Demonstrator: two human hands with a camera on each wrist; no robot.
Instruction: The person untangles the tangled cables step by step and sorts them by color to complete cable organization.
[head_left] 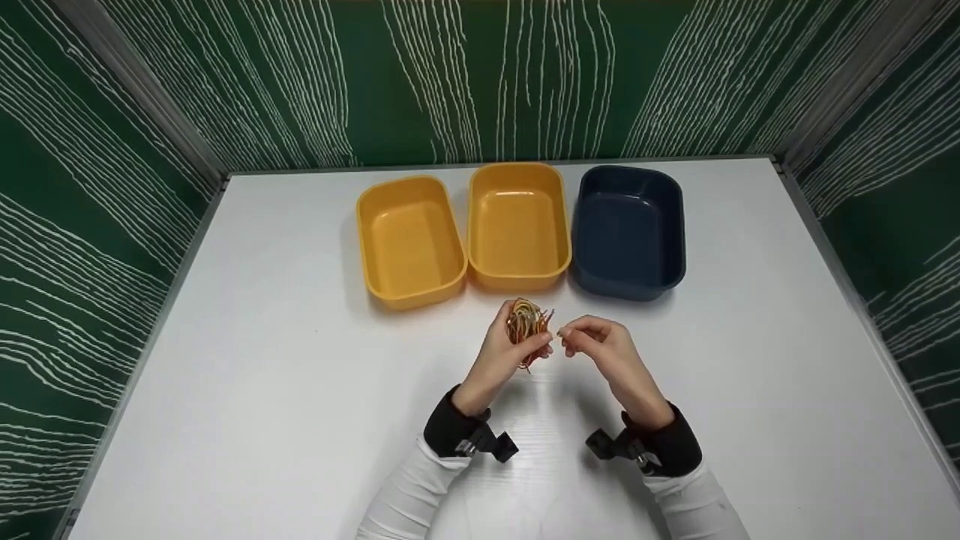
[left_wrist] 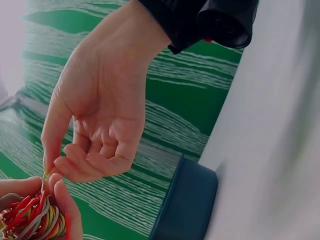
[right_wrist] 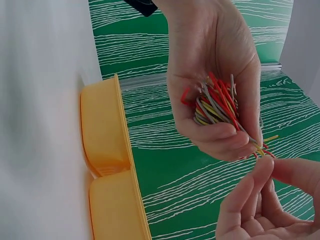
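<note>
My left hand (head_left: 517, 345) cups a tangle of red, yellow, grey and green rubber bands (head_left: 527, 324) above the white table (head_left: 262, 360), just in front of the middle tub. The bunch shows in the right wrist view as rubber bands (right_wrist: 216, 102) lying in the left hand (right_wrist: 215, 75), and in the left wrist view as rubber bands (left_wrist: 30, 217). My right hand (head_left: 592, 341) is close beside it, thumb and forefinger pinching a yellow band (right_wrist: 260, 146) at the edge of the bunch; the right hand (left_wrist: 95, 125) has its other fingers curled.
Three empty tubs stand in a row at the back of the table: a yellow tub (head_left: 409, 240) on the left, a yellow tub (head_left: 517, 225) in the middle, a dark blue tub (head_left: 630, 229) on the right. Green patterned walls enclose the table.
</note>
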